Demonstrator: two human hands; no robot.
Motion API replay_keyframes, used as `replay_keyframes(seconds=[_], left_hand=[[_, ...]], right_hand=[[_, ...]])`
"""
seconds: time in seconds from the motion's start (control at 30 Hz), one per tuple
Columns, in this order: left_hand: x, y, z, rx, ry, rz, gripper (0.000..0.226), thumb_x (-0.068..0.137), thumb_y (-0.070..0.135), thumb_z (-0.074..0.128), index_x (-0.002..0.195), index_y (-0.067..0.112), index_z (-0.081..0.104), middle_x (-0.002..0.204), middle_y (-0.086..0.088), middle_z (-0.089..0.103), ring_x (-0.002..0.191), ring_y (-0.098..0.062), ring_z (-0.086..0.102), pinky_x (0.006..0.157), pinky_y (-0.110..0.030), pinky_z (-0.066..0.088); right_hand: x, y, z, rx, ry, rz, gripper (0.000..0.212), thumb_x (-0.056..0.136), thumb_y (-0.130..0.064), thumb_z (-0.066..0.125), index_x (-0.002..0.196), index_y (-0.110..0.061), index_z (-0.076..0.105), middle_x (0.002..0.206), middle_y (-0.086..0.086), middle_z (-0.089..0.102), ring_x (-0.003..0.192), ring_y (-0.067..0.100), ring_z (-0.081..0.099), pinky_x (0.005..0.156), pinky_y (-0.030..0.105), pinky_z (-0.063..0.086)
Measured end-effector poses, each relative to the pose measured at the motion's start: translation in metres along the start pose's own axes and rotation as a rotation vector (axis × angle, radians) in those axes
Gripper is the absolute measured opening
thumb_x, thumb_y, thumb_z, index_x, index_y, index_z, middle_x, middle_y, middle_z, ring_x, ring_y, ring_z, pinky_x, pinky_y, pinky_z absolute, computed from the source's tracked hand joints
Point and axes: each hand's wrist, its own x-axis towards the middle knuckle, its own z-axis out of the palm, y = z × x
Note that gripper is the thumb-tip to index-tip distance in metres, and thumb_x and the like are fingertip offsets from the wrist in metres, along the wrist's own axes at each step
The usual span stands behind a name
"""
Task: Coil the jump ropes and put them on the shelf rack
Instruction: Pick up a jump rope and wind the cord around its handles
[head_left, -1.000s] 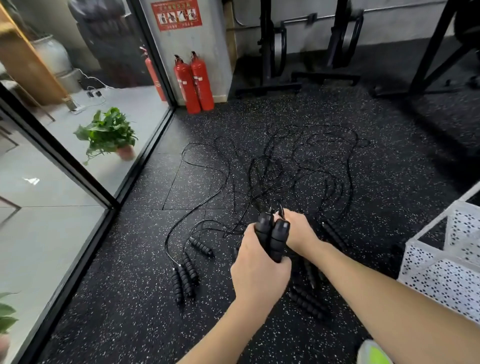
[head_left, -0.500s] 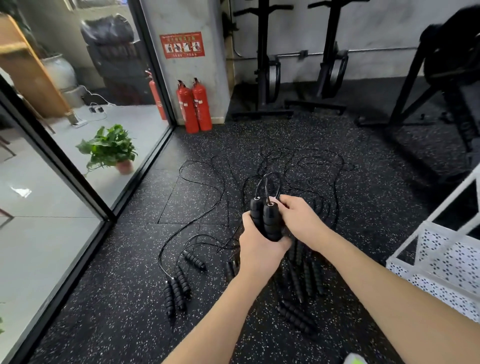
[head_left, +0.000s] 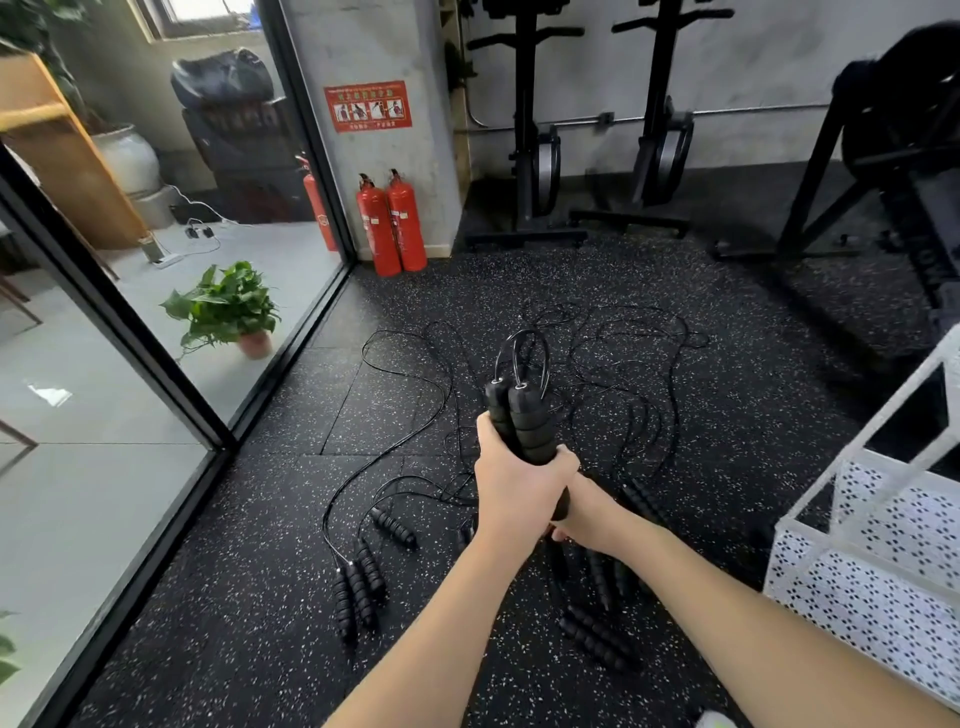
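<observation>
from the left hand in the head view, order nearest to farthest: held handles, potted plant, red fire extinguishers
From the left hand:
1. held handles, gripped in it
2. potted plant, to its left behind the glass
3. red fire extinguishers, far ahead by the pillar

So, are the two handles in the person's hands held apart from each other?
No: the left hand grips both black handles pressed side by side, with the right hand just below.

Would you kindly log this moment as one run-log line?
left hand: grips two handles upright | right hand: below, grip unclear | other ropes: tangled on floor | rack: right
</observation>
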Motion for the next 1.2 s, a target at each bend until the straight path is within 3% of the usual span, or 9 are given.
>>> replay_keyframes(seconds=[0.07, 0.17, 0.23, 0.33, 0.6, 0.8, 0.97, 1.07, 1.2], left_hand=[[0.0, -0.001, 0.002, -0.01, -0.019, 0.006, 0.044, 0.076, 0.013, 0.08, 0.104, 0.029, 0.049, 0.088, 0.007, 0.069, 0.07, 0.002, 0.064, 0.057, -0.01, 0.045], [0.003, -0.002, -0.003, 0.026, -0.001, 0.025, 0.045, 0.076, 0.012, 0.08, 0.102, 0.029, 0.047, 0.086, 0.006, 0.069, 0.067, 0.002, 0.064, 0.055, -0.011, 0.045], [0.009, 0.001, -0.01, 0.091, 0.035, 0.064, 0.048, 0.075, 0.013, 0.08, 0.105, 0.029, 0.046, 0.085, 0.007, 0.067, 0.066, 0.003, 0.062, 0.053, -0.011, 0.044], [0.018, 0.007, -0.019, 0.237, 0.025, 0.104, 0.056, 0.075, 0.021, 0.08, 0.115, 0.033, 0.042, 0.089, 0.013, 0.064, 0.074, 0.001, 0.061, 0.061, -0.019, 0.045], [0.015, 0.007, -0.007, 0.208, -0.086, 0.095, 0.051, 0.071, 0.019, 0.081, 0.106, 0.03, 0.045, 0.089, 0.008, 0.068, 0.071, 0.0, 0.063, 0.055, -0.01, 0.042], [0.016, 0.018, 0.007, 0.047, -0.077, 0.144, 0.05, 0.068, 0.012, 0.083, 0.1, 0.03, 0.05, 0.085, 0.014, 0.068, 0.068, 0.002, 0.061, 0.059, -0.015, 0.047], [0.015, 0.028, 0.011, 0.079, 0.012, 0.114, 0.051, 0.07, 0.023, 0.086, 0.103, 0.033, 0.049, 0.084, 0.013, 0.069, 0.071, 0.005, 0.063, 0.058, -0.014, 0.045], [0.014, 0.039, 0.006, 0.128, 0.069, 0.14, 0.055, 0.072, 0.023, 0.084, 0.112, 0.032, 0.047, 0.088, 0.012, 0.067, 0.071, 0.007, 0.062, 0.057, -0.011, 0.043], [0.011, 0.063, 0.0, 0.13, 0.126, 0.206, 0.053, 0.073, 0.02, 0.08, 0.114, 0.031, 0.047, 0.086, 0.012, 0.066, 0.07, 0.004, 0.062, 0.055, -0.008, 0.04]], right_hand=[[0.005, 0.0, 0.001, -0.093, 0.122, -0.073, 0.028, 0.11, -0.025, 0.038, 0.091, -0.011, 0.053, 0.055, -0.005, 0.055, 0.045, 0.006, 0.052, 0.049, 0.024, 0.04], [0.004, -0.009, -0.004, 0.004, 0.117, -0.003, 0.022, 0.102, -0.001, 0.047, 0.117, -0.008, 0.063, 0.084, 0.002, 0.07, 0.082, 0.009, 0.07, 0.073, 0.021, 0.051], [0.001, -0.011, -0.011, -0.135, 0.206, -0.06, 0.027, 0.103, -0.009, 0.044, 0.113, -0.007, 0.068, 0.077, 0.001, 0.068, 0.07, 0.014, 0.063, 0.065, 0.02, 0.046], [0.003, -0.018, -0.029, -0.192, 0.306, -0.158, 0.038, 0.104, -0.026, 0.051, 0.069, -0.015, 0.062, 0.055, -0.006, 0.059, 0.051, 0.008, 0.055, 0.052, 0.019, 0.038], [-0.006, -0.077, -0.065, 0.228, 0.283, -0.296, 0.045, 0.103, -0.044, 0.052, 0.063, -0.023, 0.058, 0.047, -0.004, 0.045, 0.041, 0.01, 0.035, 0.049, 0.028, 0.031], [-0.017, -0.092, -0.077, 0.496, 0.101, -0.247, 0.042, 0.105, -0.041, 0.05, 0.07, -0.018, 0.051, 0.048, -0.004, 0.029, 0.039, 0.009, 0.019, 0.039, 0.017, 0.018], [-0.011, -0.086, -0.079, 0.486, 0.107, -0.086, 0.032, 0.107, -0.029, 0.045, 0.079, -0.018, 0.057, 0.052, 0.0, 0.043, 0.035, 0.009, 0.026, 0.042, 0.015, 0.02], [-0.005, -0.063, -0.074, 0.321, 0.092, -0.022, 0.028, 0.094, -0.01, 0.041, 0.104, -0.02, 0.066, 0.056, 0.003, 0.053, 0.039, 0.014, 0.036, 0.047, 0.022, 0.024], [-0.013, -0.031, -0.047, -0.24, -0.078, -0.101, 0.05, 0.092, -0.03, 0.059, 0.138, -0.037, 0.043, 0.087, -0.007, 0.066, 0.061, 0.01, 0.057, 0.047, 0.024, 0.043]])
